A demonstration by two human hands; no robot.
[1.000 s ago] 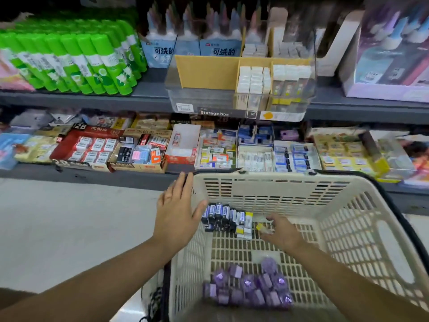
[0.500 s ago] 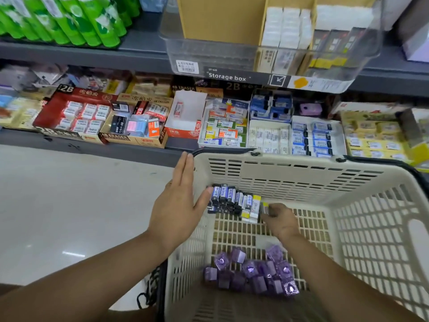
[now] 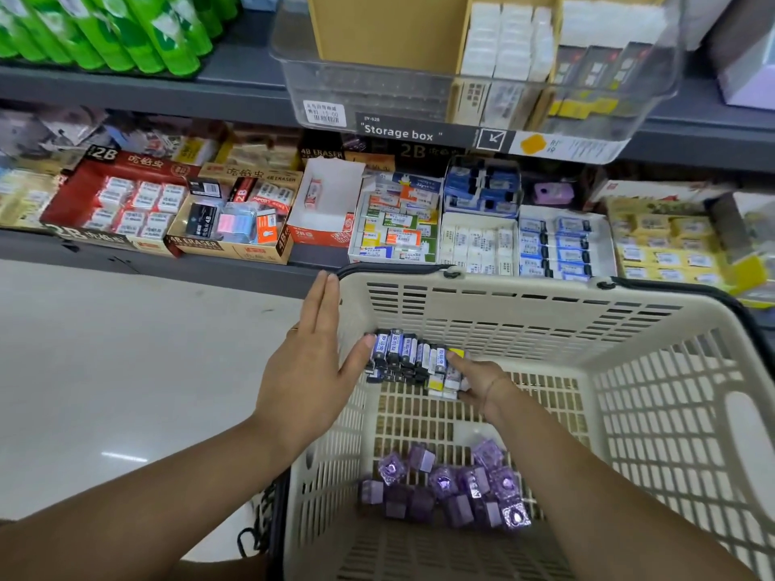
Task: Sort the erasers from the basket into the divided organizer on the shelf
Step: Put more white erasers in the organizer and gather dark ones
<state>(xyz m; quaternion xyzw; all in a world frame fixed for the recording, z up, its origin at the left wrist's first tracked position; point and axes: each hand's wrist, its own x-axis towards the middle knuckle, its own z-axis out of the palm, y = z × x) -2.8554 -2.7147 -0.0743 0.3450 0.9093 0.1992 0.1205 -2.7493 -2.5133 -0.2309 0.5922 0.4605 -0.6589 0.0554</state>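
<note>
Matt beige plastic is seen in the slotted basket (image 3: 503, 312). The organizer (image 3: 377, 94) is shown as clear, glossy plastic, split by plain brown cardboard dividers (image 3: 386, 31). Printed paper is wrapped round the sleeved erasers (image 3: 402, 350); shiny film is caught glinting on the purple erasers (image 3: 444, 484).
</note>
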